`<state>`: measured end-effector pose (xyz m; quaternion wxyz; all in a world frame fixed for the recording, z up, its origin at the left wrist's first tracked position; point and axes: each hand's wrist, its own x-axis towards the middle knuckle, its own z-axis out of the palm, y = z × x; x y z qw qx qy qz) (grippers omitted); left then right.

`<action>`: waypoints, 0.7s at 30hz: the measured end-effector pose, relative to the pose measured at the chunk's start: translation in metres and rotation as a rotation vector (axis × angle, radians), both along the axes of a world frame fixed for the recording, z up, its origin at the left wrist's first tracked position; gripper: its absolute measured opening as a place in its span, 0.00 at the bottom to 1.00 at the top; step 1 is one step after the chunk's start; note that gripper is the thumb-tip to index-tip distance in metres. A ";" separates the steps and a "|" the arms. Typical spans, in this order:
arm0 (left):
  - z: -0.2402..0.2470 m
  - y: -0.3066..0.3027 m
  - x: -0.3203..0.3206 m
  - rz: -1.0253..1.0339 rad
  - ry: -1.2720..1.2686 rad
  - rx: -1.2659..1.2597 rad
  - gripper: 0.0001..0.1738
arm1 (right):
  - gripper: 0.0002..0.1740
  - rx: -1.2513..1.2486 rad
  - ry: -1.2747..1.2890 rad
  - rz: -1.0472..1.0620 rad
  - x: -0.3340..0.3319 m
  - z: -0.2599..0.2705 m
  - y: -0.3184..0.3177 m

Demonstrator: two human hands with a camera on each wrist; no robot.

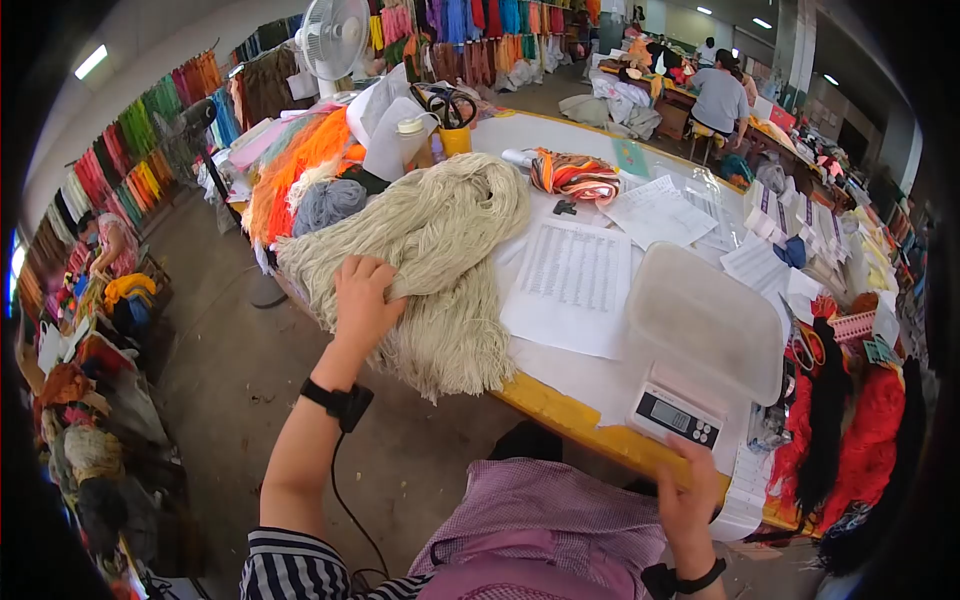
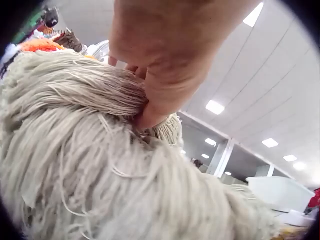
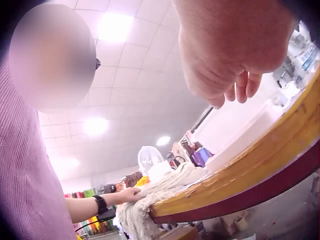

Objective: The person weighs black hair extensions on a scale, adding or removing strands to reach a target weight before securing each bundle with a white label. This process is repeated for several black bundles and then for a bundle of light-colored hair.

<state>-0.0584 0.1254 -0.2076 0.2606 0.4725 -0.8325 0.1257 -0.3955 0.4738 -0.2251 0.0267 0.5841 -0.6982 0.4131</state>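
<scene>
A large beige skein of yarn (image 1: 440, 215) lies across the table's left part, its loose strands hanging over the front edge. My left hand (image 1: 366, 305) grips this skein near its left side. In the left wrist view the thumb (image 2: 152, 116) digs into the strands below a thick fold, and the other fingers are mostly hidden behind the hand. At the table's front edge my right hand (image 1: 690, 495) holds nothing, its fingers loosely bent. Just beyond it sits a digital scale (image 1: 678, 412) with a translucent plastic tub (image 1: 705, 320) on top.
Printed sheets (image 1: 568, 285) lie mid-table, with a multicoloured skein (image 1: 575, 176) behind them. Orange yarn (image 1: 300, 170), a grey yarn ball (image 1: 330, 205) and a yellow cup (image 1: 455, 140) with scissors stand at the left back. Red yarn (image 1: 868, 440) hangs at the right. A fan (image 1: 332, 38) stands behind.
</scene>
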 end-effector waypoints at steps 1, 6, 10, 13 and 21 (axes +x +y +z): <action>0.001 0.011 -0.005 -0.083 0.126 -0.048 0.27 | 0.23 0.016 -0.013 0.118 0.006 -0.002 -0.007; 0.026 0.123 -0.047 -0.304 0.753 0.682 0.25 | 0.19 0.314 -1.076 0.550 0.065 -0.010 -0.055; -0.008 0.178 -0.057 -0.657 1.051 1.210 0.30 | 0.30 0.530 -1.895 0.644 0.092 -0.010 -0.101; -0.022 0.199 -0.059 -0.768 0.896 1.328 0.29 | 0.30 0.491 -2.000 0.739 0.097 -0.016 -0.120; 0.000 0.196 -0.064 -0.798 0.301 0.385 0.19 | 0.22 0.338 -2.145 0.704 0.085 -0.017 -0.107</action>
